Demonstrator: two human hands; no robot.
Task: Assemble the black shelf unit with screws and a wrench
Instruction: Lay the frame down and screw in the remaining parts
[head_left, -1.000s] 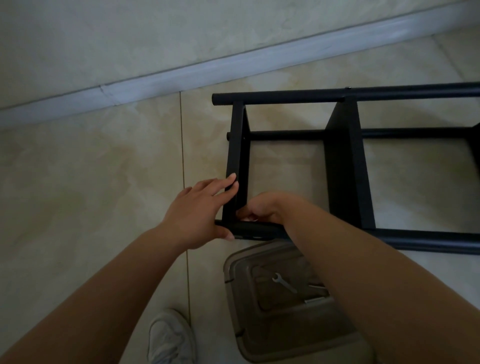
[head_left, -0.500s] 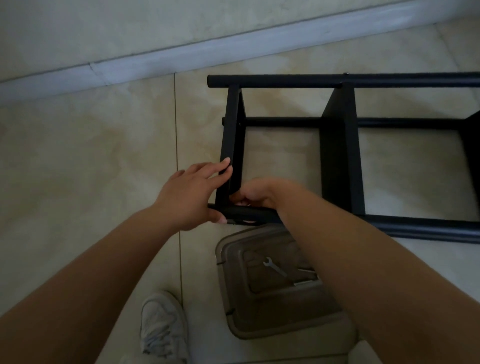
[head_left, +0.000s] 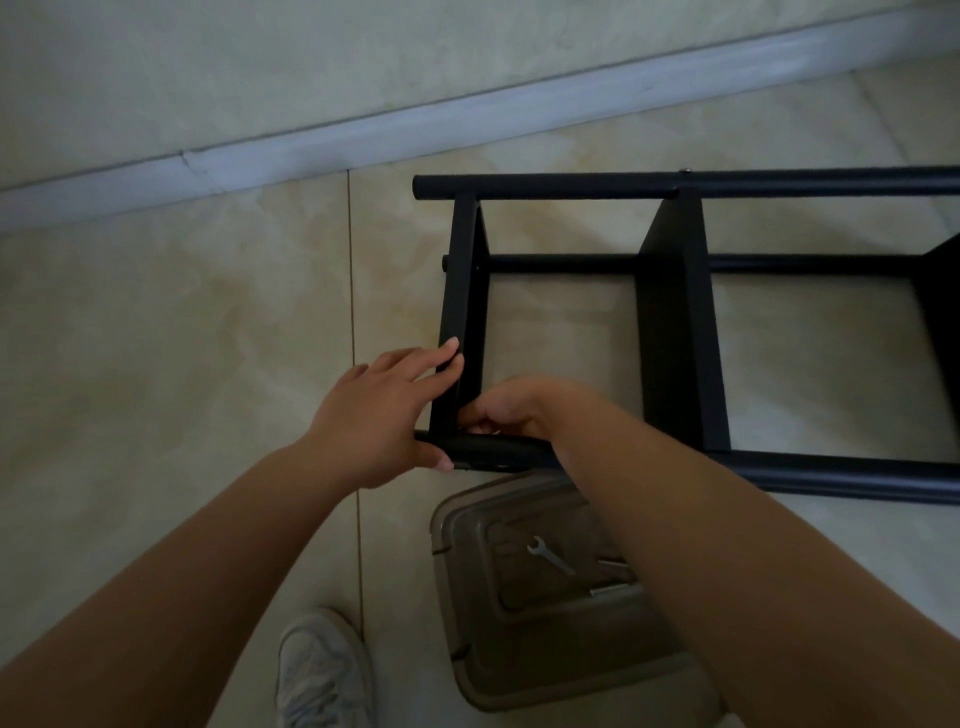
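head view: we see the black metal shelf unit (head_left: 675, 332) lying on its side on the beige tiled floor (head_left: 171, 322), near the pale skirting board (head_left: 322, 150), with its round tubes running left to right and its flat panels standing between them. our left hand (head_left: 382, 415) rests on the end panel at the near-left corner, fingers extended along the panel's edge and thumb pressed against the near tube; it grips nothing closed. our right hand (head_left: 511, 408) sits just beside it inside the same corner, fingers curled down toward the joint; what they pinch is hidden, so we cannot tell whether they hold a screw. below the near tube stands a translucent brown plastic storage box (head_left: 550, 597), its lid bearing a small silver open-end wrench (head_left: 550, 556) and a short metal piece partly hidden by the right forearm. a white shoe (head_left: 322, 670) appears at the bottom edge.
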